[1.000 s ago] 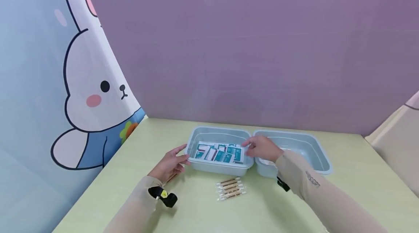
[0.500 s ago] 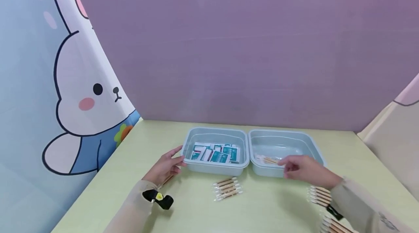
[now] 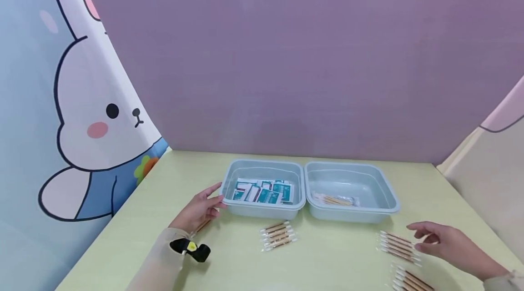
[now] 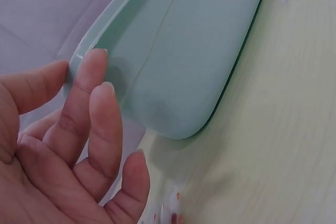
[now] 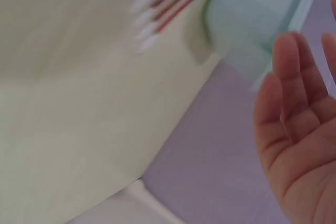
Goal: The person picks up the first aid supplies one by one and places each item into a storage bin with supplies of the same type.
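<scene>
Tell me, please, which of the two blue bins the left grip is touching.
The left bin in the head view, holding teal-printed packets: the left grip touches it, whereas the right bin, with wrapped swabs, stands untouched.

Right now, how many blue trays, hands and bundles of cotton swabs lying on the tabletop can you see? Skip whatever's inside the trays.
Left tray and right tray: 2
Left hand and right hand: 2
Middle bundle, upper right bundle, lower right bundle, partly hidden left bundle: 4
Total: 8
</scene>
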A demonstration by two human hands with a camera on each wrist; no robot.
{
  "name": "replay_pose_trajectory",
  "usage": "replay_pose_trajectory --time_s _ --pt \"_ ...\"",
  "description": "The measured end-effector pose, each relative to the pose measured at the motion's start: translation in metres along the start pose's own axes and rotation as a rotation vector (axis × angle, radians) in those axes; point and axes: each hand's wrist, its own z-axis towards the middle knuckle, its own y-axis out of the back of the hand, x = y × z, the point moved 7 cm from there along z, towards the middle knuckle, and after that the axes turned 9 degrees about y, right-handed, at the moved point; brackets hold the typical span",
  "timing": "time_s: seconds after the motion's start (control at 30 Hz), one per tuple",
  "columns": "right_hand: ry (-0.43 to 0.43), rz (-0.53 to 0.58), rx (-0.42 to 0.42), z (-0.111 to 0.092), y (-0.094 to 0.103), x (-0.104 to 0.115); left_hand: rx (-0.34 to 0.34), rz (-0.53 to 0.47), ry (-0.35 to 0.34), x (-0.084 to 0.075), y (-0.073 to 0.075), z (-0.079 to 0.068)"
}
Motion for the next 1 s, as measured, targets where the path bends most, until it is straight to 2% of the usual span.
replay_pose_trajectory --time_s 0.13,0.23,0.37,0.6,0.83,1.0 --pt "-0.094 -0.126 -0.011 -0.005 -0.006 -0.016 0.025 -0.004 -0.01 0.0 0.001 0.0" --pt "-0.066 -0.185 -0.015 -0.008 -0.012 -0.023 0.02 -0.028 -0.004 0.001 0.0 0.0" --pt "-0.017 -0.212 -0.015 -0.009 -0.017 -0.026 0.017 -0.06 0.003 0.002 -0.001 0.0" --pt "-0.045 -0.189 0.005 0.0 -0.023 -0.031 -0.005 -0.062 -0.008 0.005 -0.002 0.002" --pt "-0.072 -0.111 0.053 0.008 -0.03 -0.038 -0.015 -0.098 -0.022 0.008 -0.006 0.005" --pt "-0.097 -0.13 0.057 0.011 -0.032 -0.042 -0.034 -0.085 -0.031 0.005 -0.005 0.006"
